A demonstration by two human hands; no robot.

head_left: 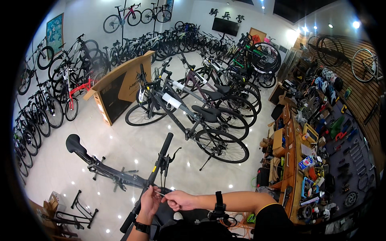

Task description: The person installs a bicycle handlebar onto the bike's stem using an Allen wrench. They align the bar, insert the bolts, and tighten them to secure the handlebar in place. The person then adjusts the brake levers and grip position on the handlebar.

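At the middle of the handlebar [153, 175]: I have my right hand [181, 200] closed, fingers curled on a thin metal piece [159, 193]; it points toward my other hand.
Left hand [148, 204]: fingers bent in close by the bar; I can't tell how tightly they are shut, or on what.
Bike: right below me, its bar crossing under my hands and its frame [130, 178] stretching away to the left.
Done, by the look of it: saddle [75, 143] on, bar grip [167, 143] on, brake lever [173, 156] mounted, dark cables [162, 177] running down from it.
Left, I'd judge: the small job between my fingers looks unfinished; what it fastens is hidden.
Bench [294, 193]: off to my right, crowded with tools.
Parked bikes [207, 114]: ahead, beside a big cardboard box [130, 86].
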